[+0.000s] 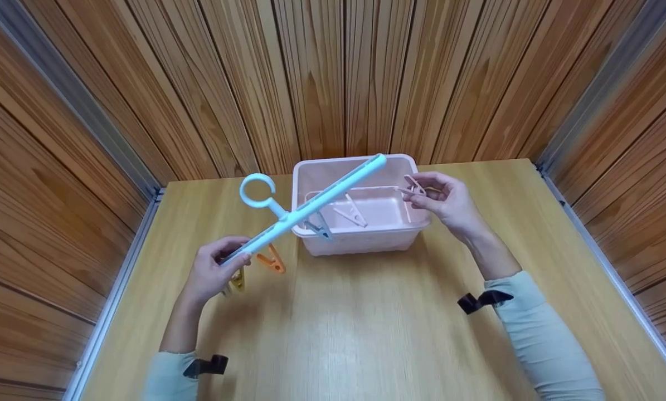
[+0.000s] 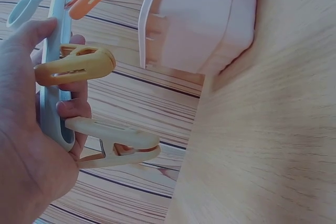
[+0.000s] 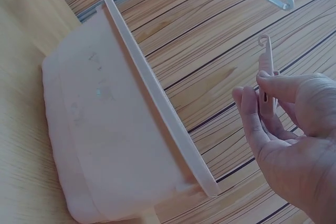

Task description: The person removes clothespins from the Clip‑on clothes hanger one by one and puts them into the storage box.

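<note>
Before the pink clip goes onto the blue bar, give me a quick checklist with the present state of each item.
1. Left hand grips the bar near its end: ok.
2. Right hand pinches the pink clip between thumb and fingers: ok.
3. Pink clip's jaws open: cannot tell, too small in the head view and edge-on in the right wrist view.
4. Free stretch of bar over the bin on the right hand's side: ok, no clip shows on its far half.
5. Clips already hanging near the left hand, orange clip and yellow clip, away from the right hand: ok.
6. Spare clips lying in the bin: ok.
</note>
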Demonstrator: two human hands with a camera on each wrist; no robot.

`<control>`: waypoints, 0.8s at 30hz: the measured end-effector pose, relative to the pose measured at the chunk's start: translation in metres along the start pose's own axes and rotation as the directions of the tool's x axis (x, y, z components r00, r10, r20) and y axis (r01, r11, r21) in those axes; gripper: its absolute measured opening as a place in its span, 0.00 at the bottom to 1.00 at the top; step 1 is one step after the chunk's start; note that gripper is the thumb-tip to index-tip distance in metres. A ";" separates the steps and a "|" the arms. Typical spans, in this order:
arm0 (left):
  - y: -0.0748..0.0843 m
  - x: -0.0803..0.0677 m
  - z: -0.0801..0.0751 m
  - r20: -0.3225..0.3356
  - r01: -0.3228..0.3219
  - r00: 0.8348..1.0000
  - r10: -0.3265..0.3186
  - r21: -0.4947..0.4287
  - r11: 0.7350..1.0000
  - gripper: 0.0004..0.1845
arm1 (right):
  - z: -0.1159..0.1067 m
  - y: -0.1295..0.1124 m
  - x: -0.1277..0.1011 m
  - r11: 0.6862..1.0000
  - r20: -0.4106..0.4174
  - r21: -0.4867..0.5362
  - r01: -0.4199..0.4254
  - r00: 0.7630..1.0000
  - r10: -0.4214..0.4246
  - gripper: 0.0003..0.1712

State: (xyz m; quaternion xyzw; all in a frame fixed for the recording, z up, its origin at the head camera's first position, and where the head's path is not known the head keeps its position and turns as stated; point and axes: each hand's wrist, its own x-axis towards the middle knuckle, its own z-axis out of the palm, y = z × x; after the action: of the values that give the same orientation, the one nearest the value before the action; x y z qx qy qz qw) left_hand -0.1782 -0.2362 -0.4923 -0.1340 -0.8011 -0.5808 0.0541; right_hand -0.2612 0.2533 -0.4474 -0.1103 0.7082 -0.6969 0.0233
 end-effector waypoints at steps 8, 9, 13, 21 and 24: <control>0.004 -0.003 0.001 -0.019 -0.009 1.000 0.009 0.009 1.000 0.14 | 0.001 -0.004 0.022 0.999 0.006 -0.027 -0.037 0.999 0.037 0.26; 0.004 -0.004 0.001 -0.020 -0.011 1.000 0.011 0.008 1.000 0.15 | 0.001 -0.005 0.024 0.998 0.008 -0.035 -0.043 0.999 0.044 0.26; 0.003 -0.005 0.001 -0.022 -0.008 1.000 0.008 -0.001 1.000 0.15 | 0.004 -0.008 0.035 0.994 0.012 -0.082 -0.072 0.997 0.073 0.26; 0.002 -0.005 0.000 -0.026 0.017 1.000 -0.016 0.003 1.000 0.14 | 0.010 -0.007 0.054 0.984 0.015 -0.152 -0.089 0.996 0.092 0.27; 0.002 -0.006 0.001 -0.031 0.032 0.999 -0.032 0.006 0.999 0.14 | 0.012 -0.007 0.058 0.980 0.019 -0.180 -0.089 0.995 0.094 0.28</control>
State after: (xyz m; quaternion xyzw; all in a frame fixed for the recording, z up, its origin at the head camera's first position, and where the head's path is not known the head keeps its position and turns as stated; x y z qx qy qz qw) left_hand -0.1724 -0.2361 -0.4924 -0.1118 -0.8043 -0.5808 0.0575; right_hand -0.3148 0.2309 -0.4341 -0.0890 0.7718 -0.6272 0.0550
